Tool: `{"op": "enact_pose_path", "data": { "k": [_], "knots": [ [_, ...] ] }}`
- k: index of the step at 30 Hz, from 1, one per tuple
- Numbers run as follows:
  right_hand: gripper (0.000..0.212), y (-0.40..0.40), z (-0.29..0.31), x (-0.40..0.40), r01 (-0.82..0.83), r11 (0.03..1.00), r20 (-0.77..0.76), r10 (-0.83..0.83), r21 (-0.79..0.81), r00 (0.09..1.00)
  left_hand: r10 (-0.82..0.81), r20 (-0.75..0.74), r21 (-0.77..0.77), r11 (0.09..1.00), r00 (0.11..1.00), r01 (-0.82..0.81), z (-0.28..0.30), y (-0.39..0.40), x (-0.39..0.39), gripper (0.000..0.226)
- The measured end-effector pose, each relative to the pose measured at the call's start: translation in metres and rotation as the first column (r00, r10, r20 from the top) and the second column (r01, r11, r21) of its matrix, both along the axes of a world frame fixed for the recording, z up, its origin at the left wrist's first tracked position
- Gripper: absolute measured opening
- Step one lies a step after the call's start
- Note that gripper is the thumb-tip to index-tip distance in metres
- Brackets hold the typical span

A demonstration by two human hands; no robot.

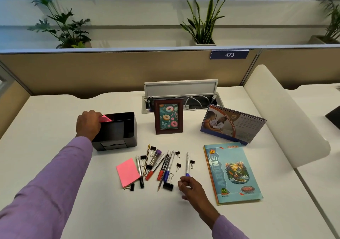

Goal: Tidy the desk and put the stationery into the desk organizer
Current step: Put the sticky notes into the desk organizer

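white cubicle desk (55, 165) with tan partition (110, 69), plants behind. black organizer (117, 130) back-left; left hand (89, 123) pinches a pink sticky pad (106, 118) in its rear compartment. right hand (189, 185) curled loosely, fingertips at the blue marker (187, 163), grip unclear.

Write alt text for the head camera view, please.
A person's left hand lowers a pink sticky pad into a black desk organizer while the right hand reaches for a blue-capped marker beside scattered pens and binder clips.
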State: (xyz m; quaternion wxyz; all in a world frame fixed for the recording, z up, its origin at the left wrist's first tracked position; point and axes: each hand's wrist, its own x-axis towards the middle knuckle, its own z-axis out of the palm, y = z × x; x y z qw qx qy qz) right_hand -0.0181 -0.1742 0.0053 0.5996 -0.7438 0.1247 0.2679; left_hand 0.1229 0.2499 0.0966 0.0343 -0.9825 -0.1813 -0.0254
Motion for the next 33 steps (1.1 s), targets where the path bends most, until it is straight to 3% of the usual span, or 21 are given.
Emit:
{"op": "enact_pose_path", "data": {
  "k": [13,19,21,25,28,30,33],
  "knots": [
    [0.03,0.002,-0.006,0.0,-0.025,0.999,-0.01,0.025,-0.023,1.0,-0.036,-0.197,-0.011,0.999,0.98,0.034,-0.032,0.003,-0.005,0.052],
    [0.031,0.028,0.003,0.002,-0.286,0.946,0.123,0.306,-0.154,0.944,-0.007,-0.233,-0.109,0.994,0.972,-0.019,-0.035,0.0,-0.011,0.065],
    [0.04,0.045,0.01,0.004,-0.402,0.884,0.182,0.447,-0.237,0.876,0.011,-0.16,-0.189,0.981,0.987,-0.041,-0.037,-0.006,-0.015,0.066],
    [0.05,0.087,0.012,0.009,-0.531,0.703,0.3,0.695,-0.473,0.653,0.041,0.004,-0.3,0.953,0.999,-0.038,-0.038,-0.024,-0.025,0.057],
    [0.049,0.114,0.003,0.016,-0.528,0.54,0.382,0.84,-0.655,0.384,0.05,0.065,-0.339,0.94,0.997,-0.025,-0.037,-0.037,-0.033,0.053],
    [0.047,0.128,-0.008,0.021,-0.494,0.423,0.36,0.906,-0.759,0.223,0.056,0.105,-0.358,0.934,0.993,-0.015,-0.036,-0.044,-0.04,0.053],
    [0.057,0.141,-0.019,0.03,-0.428,0.316,0.302,0.948,-0.847,0.102,0.041,0.175,-0.377,0.926,0.984,0.028,-0.036,-0.053,-0.049,0.052]
  ]
}}
